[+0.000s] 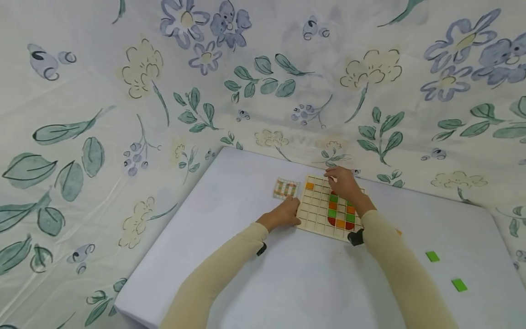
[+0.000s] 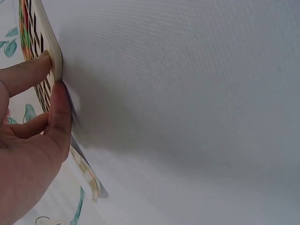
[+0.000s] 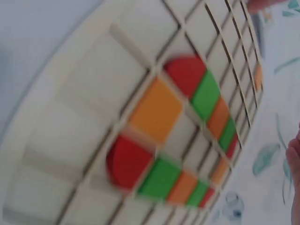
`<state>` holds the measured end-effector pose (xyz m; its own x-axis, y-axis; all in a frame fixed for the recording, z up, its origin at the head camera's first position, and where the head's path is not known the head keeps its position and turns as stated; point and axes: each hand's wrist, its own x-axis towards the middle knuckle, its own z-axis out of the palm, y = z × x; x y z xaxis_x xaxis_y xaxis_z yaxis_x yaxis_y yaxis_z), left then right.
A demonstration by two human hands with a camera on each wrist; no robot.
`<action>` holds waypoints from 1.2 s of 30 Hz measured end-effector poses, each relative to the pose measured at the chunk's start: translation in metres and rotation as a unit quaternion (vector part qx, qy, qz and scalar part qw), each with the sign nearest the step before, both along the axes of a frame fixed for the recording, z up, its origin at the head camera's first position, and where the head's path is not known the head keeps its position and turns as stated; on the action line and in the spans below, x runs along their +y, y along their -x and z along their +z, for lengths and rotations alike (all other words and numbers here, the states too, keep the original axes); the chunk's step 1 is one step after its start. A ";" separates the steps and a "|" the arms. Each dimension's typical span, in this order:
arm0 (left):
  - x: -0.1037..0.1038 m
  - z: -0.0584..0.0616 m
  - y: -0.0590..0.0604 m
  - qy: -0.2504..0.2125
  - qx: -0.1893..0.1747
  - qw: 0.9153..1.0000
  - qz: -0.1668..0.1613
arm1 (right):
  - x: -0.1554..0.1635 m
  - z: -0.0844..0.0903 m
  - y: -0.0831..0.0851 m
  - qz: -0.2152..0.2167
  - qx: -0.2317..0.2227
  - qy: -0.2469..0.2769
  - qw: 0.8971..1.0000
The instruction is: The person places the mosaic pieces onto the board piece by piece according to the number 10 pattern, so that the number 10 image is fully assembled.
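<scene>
A pale wooden grid board (image 1: 312,210) lies on the table, with red, green and orange tiles set in a ring (image 3: 159,176) on its right part. One lone orange tile (image 1: 310,186) sits near its far left corner. At the board's left edge my left hand (image 1: 285,212) grips it, thumb (image 2: 30,75) on the top and fingers along the side. Over the board's far edge hovers my right hand (image 1: 345,183), fingers bent; whether it pinches a tile is too small to make out. The right wrist view catches only a sliver of that hand.
A patterned card (image 1: 283,186) lies left of the board, beside the left hand. On the right of the white table (image 1: 238,283) are two loose green tiles (image 1: 433,256) and an orange tile (image 1: 398,232) partly behind the right sleeve. Floral cloth (image 1: 263,109) hangs behind.
</scene>
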<state>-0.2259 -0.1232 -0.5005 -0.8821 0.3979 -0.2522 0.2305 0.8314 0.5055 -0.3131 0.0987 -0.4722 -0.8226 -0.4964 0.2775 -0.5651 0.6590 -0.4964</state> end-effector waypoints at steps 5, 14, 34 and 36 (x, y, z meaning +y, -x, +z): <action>0.000 0.001 0.001 -0.011 -0.002 1.000 -0.002 | 0.059 0.011 -0.014 -0.021 0.022 0.009 0.999; 0.003 0.003 0.003 -0.009 -0.005 1.000 0.004 | 0.180 0.010 -0.076 -0.107 -0.005 -0.049 0.993; 0.003 0.003 0.002 -0.032 -0.008 0.999 0.015 | 0.240 -0.025 -0.169 -0.229 -0.110 -0.080 0.964; 0.005 0.004 0.002 -0.037 -0.009 0.999 0.013 | 0.240 -0.028 -0.171 -0.233 -0.104 -0.071 0.964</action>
